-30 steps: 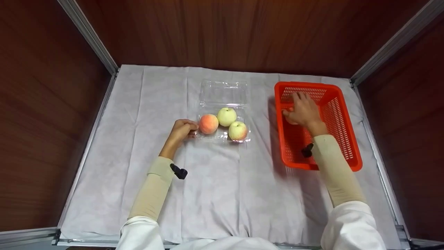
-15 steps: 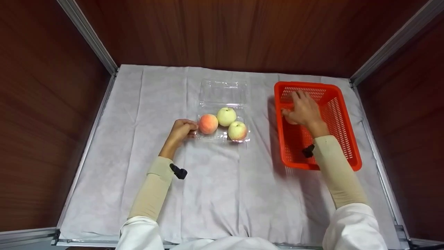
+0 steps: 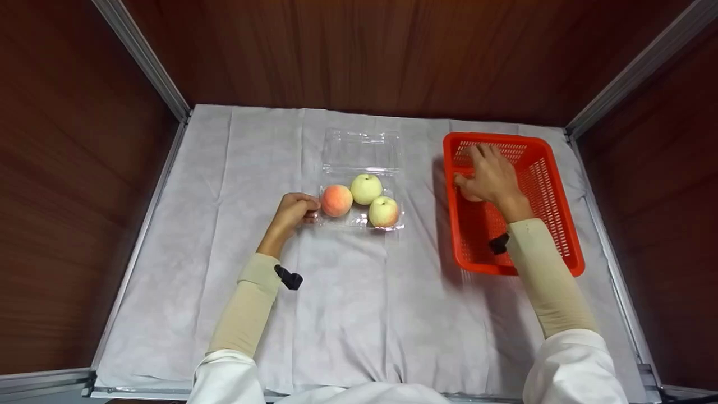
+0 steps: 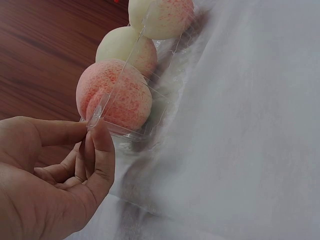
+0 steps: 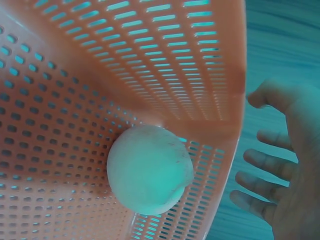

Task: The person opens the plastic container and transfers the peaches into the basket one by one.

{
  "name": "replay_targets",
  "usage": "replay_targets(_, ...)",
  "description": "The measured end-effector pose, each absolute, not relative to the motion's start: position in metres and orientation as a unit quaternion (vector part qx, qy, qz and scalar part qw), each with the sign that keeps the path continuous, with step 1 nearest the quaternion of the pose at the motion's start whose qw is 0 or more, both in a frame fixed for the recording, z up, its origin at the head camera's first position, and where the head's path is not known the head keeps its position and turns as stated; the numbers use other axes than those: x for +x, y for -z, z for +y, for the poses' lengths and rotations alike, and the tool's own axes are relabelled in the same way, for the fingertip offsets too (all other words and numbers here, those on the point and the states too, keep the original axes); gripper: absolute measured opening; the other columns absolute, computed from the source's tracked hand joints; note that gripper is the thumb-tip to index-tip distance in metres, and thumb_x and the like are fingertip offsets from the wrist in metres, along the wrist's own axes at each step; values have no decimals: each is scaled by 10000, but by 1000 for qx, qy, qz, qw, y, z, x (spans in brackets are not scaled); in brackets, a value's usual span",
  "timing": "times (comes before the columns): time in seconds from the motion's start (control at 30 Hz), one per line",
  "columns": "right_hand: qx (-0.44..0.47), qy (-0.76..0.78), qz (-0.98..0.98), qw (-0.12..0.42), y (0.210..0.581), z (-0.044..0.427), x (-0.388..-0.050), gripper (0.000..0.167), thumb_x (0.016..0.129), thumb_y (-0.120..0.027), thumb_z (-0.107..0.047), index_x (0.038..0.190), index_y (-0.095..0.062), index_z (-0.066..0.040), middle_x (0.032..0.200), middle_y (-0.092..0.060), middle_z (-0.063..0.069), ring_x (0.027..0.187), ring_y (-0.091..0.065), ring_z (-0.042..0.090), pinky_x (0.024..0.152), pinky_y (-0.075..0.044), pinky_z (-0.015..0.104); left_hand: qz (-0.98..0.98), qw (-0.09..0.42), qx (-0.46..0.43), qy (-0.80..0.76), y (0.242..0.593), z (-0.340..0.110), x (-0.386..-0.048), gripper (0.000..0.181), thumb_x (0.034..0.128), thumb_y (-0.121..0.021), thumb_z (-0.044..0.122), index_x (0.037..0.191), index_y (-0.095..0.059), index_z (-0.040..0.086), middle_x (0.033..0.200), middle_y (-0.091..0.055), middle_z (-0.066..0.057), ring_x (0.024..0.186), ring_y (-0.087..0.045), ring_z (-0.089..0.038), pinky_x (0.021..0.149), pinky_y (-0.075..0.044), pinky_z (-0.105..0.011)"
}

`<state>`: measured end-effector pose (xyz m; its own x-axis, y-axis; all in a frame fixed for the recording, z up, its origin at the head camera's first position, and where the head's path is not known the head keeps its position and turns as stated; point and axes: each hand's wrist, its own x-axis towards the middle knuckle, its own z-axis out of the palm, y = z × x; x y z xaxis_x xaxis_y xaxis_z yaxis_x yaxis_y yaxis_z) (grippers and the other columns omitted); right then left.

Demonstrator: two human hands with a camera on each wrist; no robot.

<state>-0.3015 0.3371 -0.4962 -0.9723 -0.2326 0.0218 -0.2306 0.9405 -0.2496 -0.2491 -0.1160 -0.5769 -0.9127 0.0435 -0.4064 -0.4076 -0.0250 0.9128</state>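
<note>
My left hand (image 3: pixel 295 210) pinches the left edge of an open clear plastic container (image 3: pixel 359 220) between thumb and forefinger; in the left wrist view, the fingertips of that hand (image 4: pixel 60 175) grip its thin rim. In the container lie a red-orange peach (image 3: pixel 336 201) and two pale yellow-green fruits (image 3: pixel 367 189). My right hand (image 3: pixel 493 178) hovers over the red basket (image 3: pixel 454 224), above a peach (image 3: pixel 470 194) that it partly hides. The right wrist view shows the fingers of this hand (image 5: pixel 295 165) spread and apart from the round fruit (image 5: pixel 149 170) in the basket's corner.
The container's clear lid (image 3: pixel 362 150) lies folded back behind its base. Grey cloth (image 3: pixel 336 314) covers the table. Dark wooden panels (image 3: pixel 370 56) with metal edge rails stand at the back and both sides.
My right hand has shifted very slightly toward the back of the basket. My left hand and the fruits in the container stay practically where they were.
</note>
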Motion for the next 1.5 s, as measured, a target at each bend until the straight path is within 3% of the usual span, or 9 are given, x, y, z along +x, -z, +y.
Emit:
replay_targets(0.3, -129, 109, 986, -3, 492, 332, -302, 743, 984, -666, -402, 1557, -440, 13, 1618, -402, 306, 1508, -350, 539, 1244, -316, 710, 675, 159, -139, -707, 576, -116, -249, 191, 969, -632, -32, 1134, -674, -118, 761, -661, -21, 587, -610, -69, 564, -576, -189)
replay_targets(0.57, -139, 104, 985, -14, 490, 326, -299, 663, 986, -675, -405, 1504, -496, -33, 1562, -473, 254, 1424, -444, 495, 1182, -410, 696, 677, 161, -141, -704, 577, -117, -249, 199, 967, -629, -26, 1141, -675, -111, 777, -666, -14, 595, -609, -65, 568, -576, -184)
replay_targets(0.83, -159, 94, 982, -44, 489, 320, -300, 642, 978, -684, -403, 1457, -522, -8, 1500, -513, 256, 1373, -483, 484, 1166, -435, 674, 680, 160, -142, -701, 577, -117, -249, 188, 972, -633, -14, 1130, -681, -103, 771, -652, -17, 603, -608, -69, 588, -584, -197)
replay_targets(1.13, -162, 86, 983, -32, 487, 314, -299, 678, 985, -675, -421, 1480, -492, 6, 1529, -487, 267, 1414, -453, 503, 1206, -389, 685, 679, 161, -144, -701, 577, -116, -249, 193, 973, -639, -9, 1134, -688, -105, 759, -655, -13, 596, -608, -69, 582, -582, -193)
replay_targets(1.5, -179, 95, 978, -53, 484, 308, -299, 599, 974, -707, -409, 1401, -545, -24, 1455, -529, 219, 1342, -491, 468, 1161, -441, 658, 680, 161, -147, -700, 577, -114, -250, 182, 969, -644, -15, 1123, -694, -98, 736, -651, -4, 580, -607, -62, 574, -581, -194)
